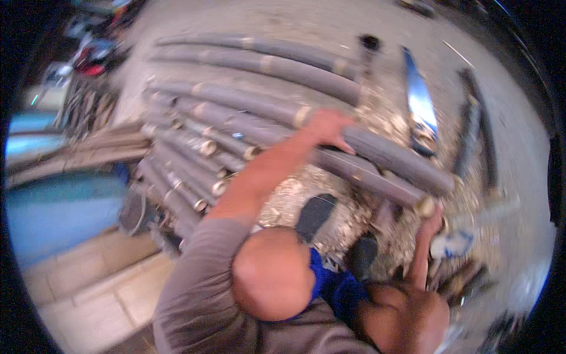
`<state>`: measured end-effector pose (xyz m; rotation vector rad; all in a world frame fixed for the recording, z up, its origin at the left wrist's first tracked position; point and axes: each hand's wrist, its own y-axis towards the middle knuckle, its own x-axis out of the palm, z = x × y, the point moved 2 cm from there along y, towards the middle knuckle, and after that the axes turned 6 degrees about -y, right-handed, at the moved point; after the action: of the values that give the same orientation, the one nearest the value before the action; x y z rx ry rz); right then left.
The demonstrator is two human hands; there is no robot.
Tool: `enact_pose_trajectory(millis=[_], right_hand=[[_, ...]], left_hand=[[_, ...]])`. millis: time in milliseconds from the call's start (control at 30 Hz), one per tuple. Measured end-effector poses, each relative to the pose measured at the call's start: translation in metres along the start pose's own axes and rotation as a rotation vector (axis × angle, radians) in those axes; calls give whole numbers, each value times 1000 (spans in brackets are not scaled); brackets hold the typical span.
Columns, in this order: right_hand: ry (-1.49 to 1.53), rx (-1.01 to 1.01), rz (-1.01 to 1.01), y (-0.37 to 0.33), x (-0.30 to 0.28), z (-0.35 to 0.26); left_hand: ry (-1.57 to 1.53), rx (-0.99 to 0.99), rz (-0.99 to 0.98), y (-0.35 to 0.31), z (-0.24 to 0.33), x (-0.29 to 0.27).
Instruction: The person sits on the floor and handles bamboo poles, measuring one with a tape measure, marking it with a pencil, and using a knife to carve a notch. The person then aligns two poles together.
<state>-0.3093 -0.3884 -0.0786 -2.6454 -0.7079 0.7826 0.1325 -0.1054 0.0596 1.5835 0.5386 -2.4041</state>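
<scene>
Two long, thick bamboo poles lie side by side across the middle, a far one (pixel 389 154) and a near one (pixel 365 175). Reaching over the far pole, my left hand (pixel 329 128) grips it near a pale joint, thumb spread along the near side. My right hand (pixel 432 221) is at the cut right end of the near pole, with its fingers closed around that end; they are blurred and partly hidden. Beyond the poles' right half lies a handsaw (pixel 421 103), its shiny blade pointing away and its dark handle toward me.
Two more long poles (pixel 283 66) lie farther off, and several shorter bamboo pieces (pixel 188 138) are heaped at left. A dark bucket (pixel 137 209) stands near a blue surface (pixel 65 206). Pale shavings (pixel 289 203) surround my dark shoes (pixel 315 216). Dark lengths (pixel 477 133) lie at right.
</scene>
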Motion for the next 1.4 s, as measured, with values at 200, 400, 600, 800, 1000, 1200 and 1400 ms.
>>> enact_pose_trajectory(millis=[200, 400, 600, 800, 1000, 1200, 1400], right_hand=[[-32, -191, -43, -43, 29, -72], [115, -289, -55, -55, 19, -79], [200, -315, -72, -52, 23, -77], [277, -95, -185, -61, 19, -73], [251, -255, -187, -44, 24, -60], [175, -219, -290, -43, 15, -66], [180, -352, -256, -36, 20, -54]], left_hand=[[34, -116, 7, -21, -12, 4], [92, -107, -24, -5, 5, 5], [121, -137, -52, -9, 3, 6], [91, -138, -51, -7, 9, 7], [154, -67, 24, -9, 5, 13], [147, 17, 96, -11, -10, 22], [112, -21, 85, -7, -14, 23]])
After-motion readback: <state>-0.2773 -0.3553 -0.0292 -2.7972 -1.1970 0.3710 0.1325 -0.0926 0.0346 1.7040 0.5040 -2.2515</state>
